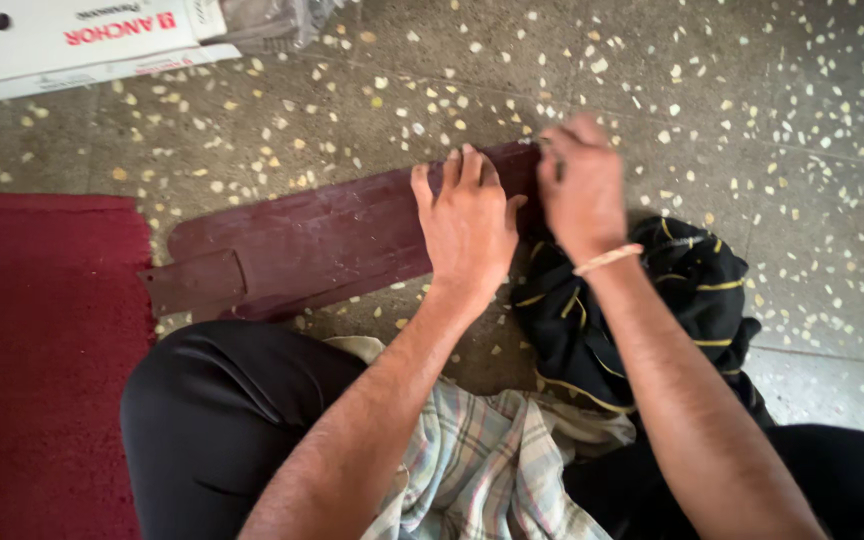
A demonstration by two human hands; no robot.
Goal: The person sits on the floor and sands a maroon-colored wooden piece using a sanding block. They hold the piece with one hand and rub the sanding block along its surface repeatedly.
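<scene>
On a speckled terrazzo floor, one long dark maroon blade-shaped panel lies slantwise in front of a seated person. One flat white carton with red lettering sits at the top left corner, and a crumpled clear plastic wrapper touches its right end. Two bare hands rest on the panel's right part. The left hand lies flat, fingers spread, pressing down. The right hand is blurred at the panel's far end; whether it grips anything cannot be told. One dark red mat covers the left. One black cloth with yellow stripes lies under the right wrist, and one checked cloth lies on the lap.
</scene>
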